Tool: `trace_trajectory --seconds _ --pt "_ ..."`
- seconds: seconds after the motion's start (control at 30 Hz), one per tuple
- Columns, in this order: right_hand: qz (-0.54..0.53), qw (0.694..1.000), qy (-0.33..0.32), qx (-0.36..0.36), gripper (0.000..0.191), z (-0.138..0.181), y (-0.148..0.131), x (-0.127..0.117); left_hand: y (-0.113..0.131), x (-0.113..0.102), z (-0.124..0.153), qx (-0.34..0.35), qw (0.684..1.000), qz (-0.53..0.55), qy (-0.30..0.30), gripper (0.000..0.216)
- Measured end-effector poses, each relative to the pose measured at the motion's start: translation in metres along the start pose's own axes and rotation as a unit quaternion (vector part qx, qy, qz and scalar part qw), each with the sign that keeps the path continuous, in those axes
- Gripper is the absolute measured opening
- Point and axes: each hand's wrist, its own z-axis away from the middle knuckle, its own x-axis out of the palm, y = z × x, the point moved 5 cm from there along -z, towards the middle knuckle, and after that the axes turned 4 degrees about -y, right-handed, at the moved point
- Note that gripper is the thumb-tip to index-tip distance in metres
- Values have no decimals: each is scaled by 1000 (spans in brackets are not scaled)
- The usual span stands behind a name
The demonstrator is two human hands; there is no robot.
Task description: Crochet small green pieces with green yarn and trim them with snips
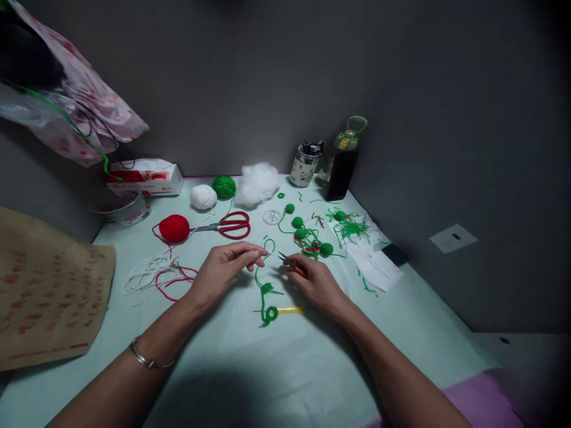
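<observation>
My left hand is closed in a pinch on a strand of green yarn, which loops up beyond the fingertips and hangs down to a small green crocheted piece on the table. A pale glint shows at the fingertips; I cannot make out what it is. In my right hand is a pair of small scissors with orange handles, their dark pointed blades aimed at the yarn, a short gap away. Below lie a green crocheted ring and a crochet hook with a yellow handle.
Red-handled scissors lie beyond my left hand, near red, white and green yarn balls. White stuffing, a pen holder and a bottle stand behind. Green crocheted balls and scraps lie right; a paper bag left.
</observation>
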Motion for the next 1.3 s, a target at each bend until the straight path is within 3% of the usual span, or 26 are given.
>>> trace_trajectory --seconds 0.23,0.43,0.83,1.0,1.17,1.3 --pt "-99 995 7 -21 26 7 -25 -4 -9 18 4 -22 995 91 -28 16" --pt "-181 983 2 -35 24 13 -38 -1 -13 31 7 -28 989 143 -40 4" --pt "-187 982 5 -34 29 15 -36 -2 -13 43 10 -32 988 130 -75 33" --pt "-160 985 -1 -62 39 17 -40 -5 -11 46 11 -31 989 119 -81 34" --pt "-84 994 9 -63 28 17 -43 -3 -10 46 13 -16 991 104 -83 31" --pt "-91 995 -3 -50 28 18 -45 -3 -9 46 13 -4 993 87 -83 29"
